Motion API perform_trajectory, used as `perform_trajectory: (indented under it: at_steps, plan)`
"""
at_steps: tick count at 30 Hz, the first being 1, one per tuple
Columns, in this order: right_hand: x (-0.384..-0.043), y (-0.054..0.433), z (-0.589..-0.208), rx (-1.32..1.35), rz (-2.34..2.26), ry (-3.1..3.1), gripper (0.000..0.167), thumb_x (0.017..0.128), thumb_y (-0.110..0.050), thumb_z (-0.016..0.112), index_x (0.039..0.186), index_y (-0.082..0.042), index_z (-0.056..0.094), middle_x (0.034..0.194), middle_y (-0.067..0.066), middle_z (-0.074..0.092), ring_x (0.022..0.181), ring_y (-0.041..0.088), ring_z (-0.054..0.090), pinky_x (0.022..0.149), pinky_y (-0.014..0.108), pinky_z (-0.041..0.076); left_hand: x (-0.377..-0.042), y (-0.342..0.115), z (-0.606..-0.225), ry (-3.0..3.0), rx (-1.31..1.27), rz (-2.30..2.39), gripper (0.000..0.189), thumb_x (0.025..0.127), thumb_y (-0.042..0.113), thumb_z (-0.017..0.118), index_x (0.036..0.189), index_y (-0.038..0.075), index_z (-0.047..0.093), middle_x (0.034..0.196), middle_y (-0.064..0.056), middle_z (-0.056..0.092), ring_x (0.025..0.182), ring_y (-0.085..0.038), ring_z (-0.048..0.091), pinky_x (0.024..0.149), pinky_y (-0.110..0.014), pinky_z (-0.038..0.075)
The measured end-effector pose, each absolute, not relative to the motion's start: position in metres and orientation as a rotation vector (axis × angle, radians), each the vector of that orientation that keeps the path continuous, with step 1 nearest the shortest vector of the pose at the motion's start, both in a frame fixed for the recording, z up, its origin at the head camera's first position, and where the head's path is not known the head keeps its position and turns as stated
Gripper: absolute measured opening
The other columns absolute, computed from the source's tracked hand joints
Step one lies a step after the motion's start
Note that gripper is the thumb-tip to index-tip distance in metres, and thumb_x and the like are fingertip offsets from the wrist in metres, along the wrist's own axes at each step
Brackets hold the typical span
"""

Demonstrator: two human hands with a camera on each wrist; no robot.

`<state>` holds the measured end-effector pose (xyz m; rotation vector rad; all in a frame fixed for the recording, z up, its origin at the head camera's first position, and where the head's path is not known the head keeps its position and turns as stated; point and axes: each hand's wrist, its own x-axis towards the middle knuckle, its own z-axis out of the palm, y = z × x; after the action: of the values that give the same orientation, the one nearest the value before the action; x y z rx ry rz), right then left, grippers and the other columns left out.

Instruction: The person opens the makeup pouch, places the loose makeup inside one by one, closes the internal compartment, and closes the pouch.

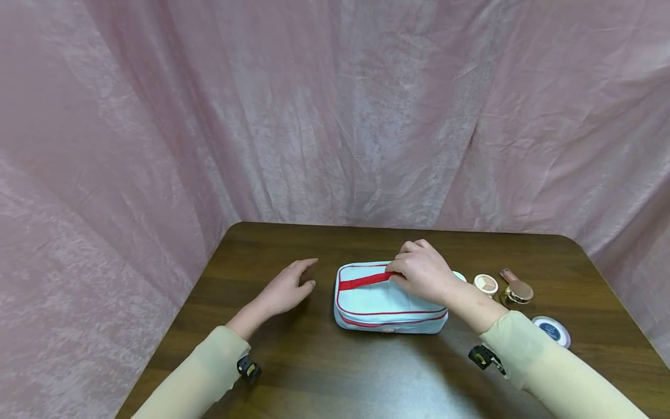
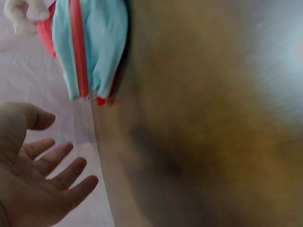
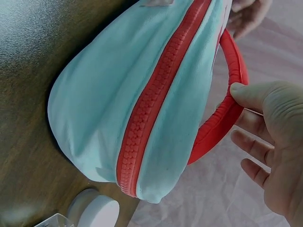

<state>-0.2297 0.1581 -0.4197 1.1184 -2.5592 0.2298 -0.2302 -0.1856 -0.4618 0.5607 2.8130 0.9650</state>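
Observation:
A pale blue zippered pouch with red piping rests on the wooden table, its red zipper closed along the visible side. Between thumb and fingers my right hand pinches the red strap handle on the pouch's top, and the strap bows up in a loop. My left hand hovers left of the pouch, apart from it. In the left wrist view the left hand has its fingers loosely spread, with nothing in them.
Right of the pouch stand a round three-tone compact, a gold-capped cosmetic, a pinkish tube and a round white-rimmed case. A white lid sits close beside the pouch. Pink curtains hang behind the table.

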Motion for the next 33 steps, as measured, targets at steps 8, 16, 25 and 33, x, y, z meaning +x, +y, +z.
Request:
perform_trajectory:
  at_steps: [8, 16, 25, 33]
  plan:
    - [-0.233, 0.158, -0.42, 1.119, 0.211, -2.581, 0.01, 0.085, -0.014, 0.076, 0.092, -0.021, 0.079, 0.086, -0.009, 0.073, 0.093, 0.022, 0.057, 0.087, 0.042, 0.043, -0.287, -0.172, -0.464, 2.574, 0.739, 0.974, 0.047, 0.104, 0.01, 0.058, 0.15, 0.005, 0.05, 0.149, -0.01, 0.054, 0.138, -0.027, 0.048, 0.113, -0.046, 0.039]
    - [-0.236, 0.156, -0.418, 1.101, 0.202, -2.612, 0.013, 0.084, -0.013, 0.076, 0.095, -0.019, 0.08, 0.088, -0.007, 0.074, 0.088, 0.022, 0.054, 0.084, 0.041, 0.042, -0.318, -0.154, -0.462, 2.453, 0.8, 0.904, 0.049, 0.102, 0.003, 0.055, 0.15, 0.007, 0.051, 0.15, -0.007, 0.053, 0.141, -0.025, 0.044, 0.115, -0.046, 0.037]
    - [-0.237, 0.154, -0.42, 1.125, 0.164, -2.572, 0.005, 0.083, -0.018, 0.079, 0.087, -0.02, 0.078, 0.081, -0.009, 0.071, 0.083, 0.021, 0.053, 0.079, 0.041, 0.042, -0.327, -0.14, -0.472, 2.385, 0.841, 0.863, 0.05, 0.098, -0.003, 0.052, 0.146, 0.01, 0.056, 0.147, -0.005, 0.055, 0.137, -0.023, 0.048, 0.113, -0.042, 0.04]
    - [-0.236, 0.153, -0.421, 1.126, 0.177, -2.568, 0.005, 0.085, -0.016, 0.078, 0.087, -0.02, 0.078, 0.081, -0.009, 0.071, 0.084, 0.021, 0.053, 0.08, 0.041, 0.042, -0.327, -0.135, -0.475, 2.366, 0.824, 0.859, 0.053, 0.098, -0.004, 0.05, 0.147, 0.014, 0.057, 0.148, -0.002, 0.054, 0.136, -0.023, 0.047, 0.114, -0.044, 0.038]
